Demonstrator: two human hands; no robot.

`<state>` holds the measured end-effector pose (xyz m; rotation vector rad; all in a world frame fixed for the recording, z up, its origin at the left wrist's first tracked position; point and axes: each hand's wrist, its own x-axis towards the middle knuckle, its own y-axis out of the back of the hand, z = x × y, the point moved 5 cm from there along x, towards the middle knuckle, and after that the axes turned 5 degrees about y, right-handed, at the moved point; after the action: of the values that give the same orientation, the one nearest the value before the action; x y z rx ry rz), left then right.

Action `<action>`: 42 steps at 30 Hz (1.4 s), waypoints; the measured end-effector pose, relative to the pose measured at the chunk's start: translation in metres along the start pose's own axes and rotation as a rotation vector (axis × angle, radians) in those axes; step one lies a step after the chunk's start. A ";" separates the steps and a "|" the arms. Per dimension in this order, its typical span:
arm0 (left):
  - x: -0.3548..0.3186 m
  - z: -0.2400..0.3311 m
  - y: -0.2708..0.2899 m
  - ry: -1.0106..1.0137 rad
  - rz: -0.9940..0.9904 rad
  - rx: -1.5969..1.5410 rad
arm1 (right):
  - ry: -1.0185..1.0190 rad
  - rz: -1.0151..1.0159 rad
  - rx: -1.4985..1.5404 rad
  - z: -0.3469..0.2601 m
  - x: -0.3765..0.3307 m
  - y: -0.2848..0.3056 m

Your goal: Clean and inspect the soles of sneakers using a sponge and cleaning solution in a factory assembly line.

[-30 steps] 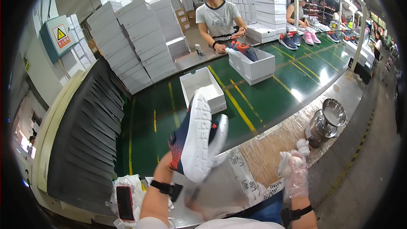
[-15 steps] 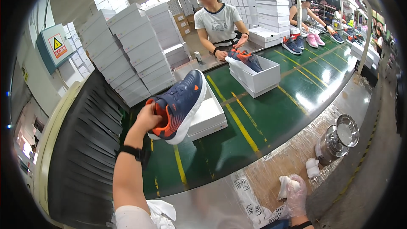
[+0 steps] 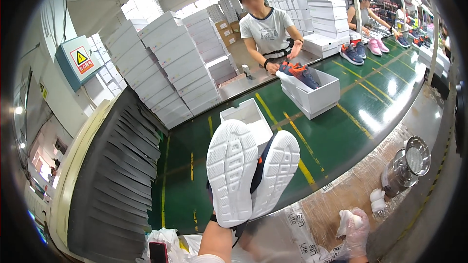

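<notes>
My left forearm (image 3: 216,241) rises from the lower edge to a pair of navy sneakers (image 3: 231,173) with orange trim. Their white patterned soles face me, and they hide the fingers of my left hand, which holds them up. Just behind the sneakers, an open white shoebox (image 3: 246,112) rests on the green belt. My right hand (image 3: 358,234), in a clear plastic glove, is closed around a white cloth (image 3: 344,220) at the lower right, over the film-wrapped board.
Across the green conveyor belt (image 3: 190,151), a person (image 3: 268,29) handles a navy sneaker in another open shoebox (image 3: 324,100). Stacked white boxes (image 3: 170,53) stand behind. Black strip curtain (image 3: 114,165) hangs at left. A metal pot (image 3: 399,173) and white bundle (image 3: 378,200) lie right.
My left hand has brought the sneakers nearer and turned them, so two soles now face me instead of one shoe's side. The right hand still grips the cloth. The whole view has shifted slightly.
</notes>
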<state>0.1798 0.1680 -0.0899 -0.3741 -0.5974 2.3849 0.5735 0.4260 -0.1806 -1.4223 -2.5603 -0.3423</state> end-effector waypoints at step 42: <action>0.159 0.089 0.028 -0.391 0.412 2.762 | -0.131 -0.125 0.046 -0.028 0.006 -0.010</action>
<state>0.0093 0.2236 -0.0460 1.1724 2.5267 1.3321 0.5637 0.4176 -0.1534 -1.3130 -2.7509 -0.2136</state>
